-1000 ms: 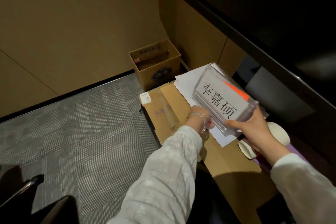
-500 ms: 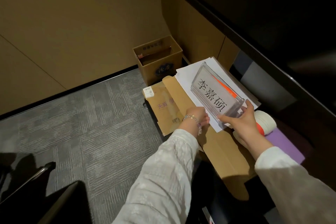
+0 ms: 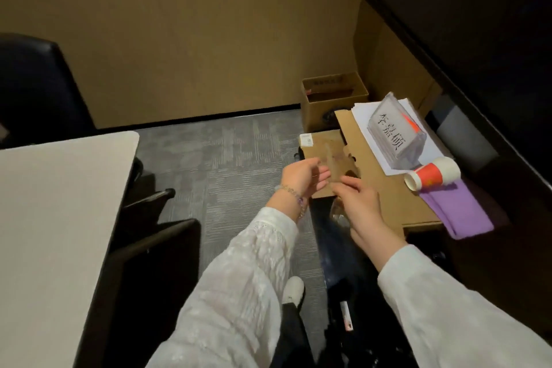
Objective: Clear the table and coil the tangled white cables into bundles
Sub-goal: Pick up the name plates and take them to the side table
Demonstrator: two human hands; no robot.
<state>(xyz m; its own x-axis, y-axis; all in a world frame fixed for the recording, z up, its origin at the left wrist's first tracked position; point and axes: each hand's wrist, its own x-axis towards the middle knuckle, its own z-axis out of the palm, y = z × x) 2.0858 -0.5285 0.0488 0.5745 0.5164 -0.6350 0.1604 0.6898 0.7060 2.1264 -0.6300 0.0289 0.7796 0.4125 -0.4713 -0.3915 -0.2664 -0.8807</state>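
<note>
- Head view: left hand (image 3: 301,176) and right hand (image 3: 360,203) hover with relaxed fingers, grasping nothing, over the near edge of the flattened cardboard (image 3: 385,185).
- Clear name stand (image 3: 395,136) rests on white papers (image 3: 363,112) at far right; paper cup (image 3: 433,177) lies beside it on a purple cloth (image 3: 457,209).
- Clearing looks under way.
- White cables are not visible; next, turn to the table (image 3: 53,188) at left.
</note>
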